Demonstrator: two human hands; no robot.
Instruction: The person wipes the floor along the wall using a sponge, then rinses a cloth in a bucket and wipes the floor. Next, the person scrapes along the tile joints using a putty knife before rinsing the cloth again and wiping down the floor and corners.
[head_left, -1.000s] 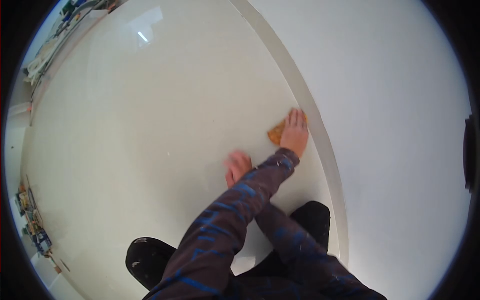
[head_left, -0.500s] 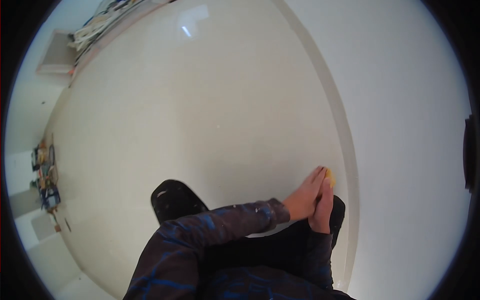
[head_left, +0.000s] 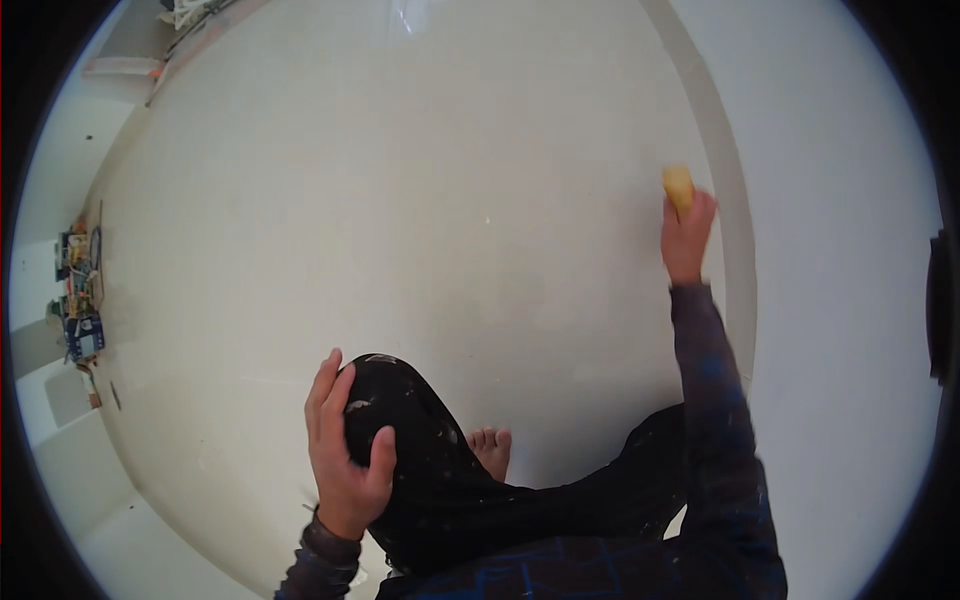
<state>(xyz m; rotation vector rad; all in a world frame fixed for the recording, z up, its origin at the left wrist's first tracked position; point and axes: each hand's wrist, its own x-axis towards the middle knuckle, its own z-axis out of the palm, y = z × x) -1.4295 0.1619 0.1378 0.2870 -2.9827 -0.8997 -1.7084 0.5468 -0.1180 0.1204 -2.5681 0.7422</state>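
Note:
My right hand (head_left: 686, 240) is closed on a yellow sponge (head_left: 678, 184), which sticks out beyond the fingers over the pale, glossy floor (head_left: 400, 200), near the strip along the wall. Whether the sponge touches the floor I cannot tell. My left hand (head_left: 345, 450) rests on the side of my bent left knee (head_left: 385, 390), fingers apart and holding nothing.
A grey-beige skirting strip (head_left: 738, 220) runs along the white wall (head_left: 840, 300) on the right. Tools and small boxes (head_left: 80, 300) lie at the far left. My bare foot (head_left: 491, 452) shows between my black-trousered legs.
The sponge has passed from my left hand to my right, after both hands met around it. My left hand has moved back left to the knee; my right has reached forward along the strip.

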